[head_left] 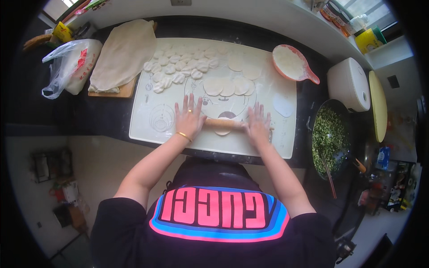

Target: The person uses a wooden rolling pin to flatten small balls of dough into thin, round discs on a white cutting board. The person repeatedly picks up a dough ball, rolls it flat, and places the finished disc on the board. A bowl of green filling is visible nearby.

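A wooden rolling pin (223, 123) lies crosswise near the front of a pale, flour-dusted mat (210, 145). My left hand (188, 117) rests on its left end, fingers stretched out and spread, a ring and a bracelet on that arm. On the right end my right hand (258, 126) presses with its palm, its fingers also extended. Under the pin is a small round of dough (222, 132), partly hidden. Beyond it several flat dough rounds (228, 86) overlap in a row. Many small flattened dough pieces (180, 66) cover the mat's far left.
A pink handled bowl (311, 77) of flour and a white flat scraper (282, 105) sit at right. Past the mat's right edge is a pan of chopped green filling (330, 134) with chopsticks (329, 176). A large dough sheet (125, 53) lies on a wooden board (125, 91) beside a plastic bag (73, 67).
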